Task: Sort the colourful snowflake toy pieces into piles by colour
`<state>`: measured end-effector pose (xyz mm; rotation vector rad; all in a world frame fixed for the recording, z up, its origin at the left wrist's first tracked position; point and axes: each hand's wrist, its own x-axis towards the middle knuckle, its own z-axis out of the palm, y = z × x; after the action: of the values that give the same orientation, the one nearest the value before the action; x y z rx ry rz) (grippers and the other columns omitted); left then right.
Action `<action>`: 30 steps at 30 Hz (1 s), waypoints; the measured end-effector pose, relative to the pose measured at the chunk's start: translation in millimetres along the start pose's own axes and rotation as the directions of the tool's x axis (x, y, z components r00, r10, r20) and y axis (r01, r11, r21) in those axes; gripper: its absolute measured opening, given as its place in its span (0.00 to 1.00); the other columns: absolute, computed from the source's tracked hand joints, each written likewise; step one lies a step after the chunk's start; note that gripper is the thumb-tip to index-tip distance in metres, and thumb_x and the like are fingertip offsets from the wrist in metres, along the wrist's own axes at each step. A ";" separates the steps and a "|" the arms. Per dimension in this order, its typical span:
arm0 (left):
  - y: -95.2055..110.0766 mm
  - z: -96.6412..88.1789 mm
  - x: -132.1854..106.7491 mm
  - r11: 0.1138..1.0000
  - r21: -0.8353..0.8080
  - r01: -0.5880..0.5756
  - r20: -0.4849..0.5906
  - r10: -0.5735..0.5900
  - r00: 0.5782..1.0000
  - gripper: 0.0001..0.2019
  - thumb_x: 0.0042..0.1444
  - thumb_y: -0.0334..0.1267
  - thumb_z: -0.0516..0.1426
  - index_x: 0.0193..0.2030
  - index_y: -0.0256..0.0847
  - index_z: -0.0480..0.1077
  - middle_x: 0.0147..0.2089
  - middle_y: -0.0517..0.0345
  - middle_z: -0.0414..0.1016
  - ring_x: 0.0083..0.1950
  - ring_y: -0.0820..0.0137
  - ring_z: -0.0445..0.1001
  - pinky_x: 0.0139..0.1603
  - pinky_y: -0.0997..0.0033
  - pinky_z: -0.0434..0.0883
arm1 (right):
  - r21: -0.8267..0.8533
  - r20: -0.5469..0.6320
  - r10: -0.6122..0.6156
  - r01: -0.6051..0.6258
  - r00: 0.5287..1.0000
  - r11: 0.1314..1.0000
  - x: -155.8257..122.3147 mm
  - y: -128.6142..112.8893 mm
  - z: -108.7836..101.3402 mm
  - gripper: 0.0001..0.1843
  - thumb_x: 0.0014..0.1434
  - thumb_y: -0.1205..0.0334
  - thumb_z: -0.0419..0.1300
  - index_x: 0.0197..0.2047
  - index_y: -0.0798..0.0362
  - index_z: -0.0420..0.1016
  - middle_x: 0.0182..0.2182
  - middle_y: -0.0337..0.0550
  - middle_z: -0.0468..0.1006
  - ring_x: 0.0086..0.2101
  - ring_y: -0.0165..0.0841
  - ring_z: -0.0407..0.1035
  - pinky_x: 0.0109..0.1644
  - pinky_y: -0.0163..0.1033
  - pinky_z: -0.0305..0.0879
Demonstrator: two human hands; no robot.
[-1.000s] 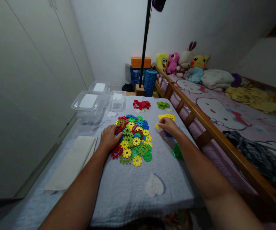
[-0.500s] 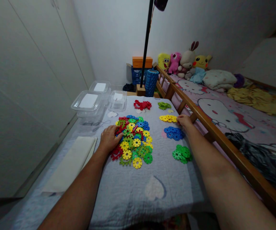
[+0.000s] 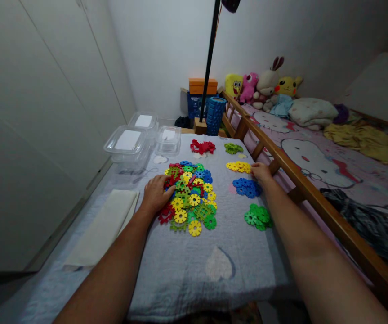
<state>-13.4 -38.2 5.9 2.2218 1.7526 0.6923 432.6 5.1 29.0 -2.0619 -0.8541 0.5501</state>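
Note:
A heap of mixed plastic building pieces (image 3: 189, 198) lies mid-table: notched round discs and lattice squares in yellow, red, green and blue. My left hand (image 3: 156, 193) rests on the heap's left edge, fingers stretched over red pieces and thumb apart. At the right, my right hand (image 3: 261, 173) has its fingertips closed at the near end of a row of yellow notched discs (image 3: 238, 167); the exact grip is partly hidden. Below that lie blue discs (image 3: 247, 187) and green discs (image 3: 258, 217). Farther back are red pieces (image 3: 202, 146) and light-green pieces (image 3: 233, 148).
Lidded clear plastic boxes (image 3: 128, 141) stand at the back left. A folded off-white cloth or sheet (image 3: 104, 229) lies left of my forearm. A wooden bed rail (image 3: 281, 168) runs along the right side. A black pole (image 3: 209, 63) rises behind the table.
The whole view has shifted slightly, moving the scene a little to the right. Both hands keep their places at the heap and the yellow discs; no piece has visibly moved.

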 end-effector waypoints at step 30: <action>-1.8 3.1 1.7 0.994 -0.112 -0.005 -0.088 -0.005 0.996 0.17 0.58 0.47 0.57 0.51 0.43 0.73 0.54 0.48 0.76 0.57 0.56 0.73 0.62 0.53 0.68 | 0.253 0.691 -0.376 0.282 0.617 0.926 -153.7 -78.4 77.2 0.07 0.45 0.67 0.64 0.31 0.54 0.74 0.24 0.32 0.73 0.25 0.26 0.65 0.31 0.32 0.60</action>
<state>-13.1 -35.8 2.8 2.1471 1.7088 0.8791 250.4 -33.2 61.5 -1.4738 -1.5863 1.2247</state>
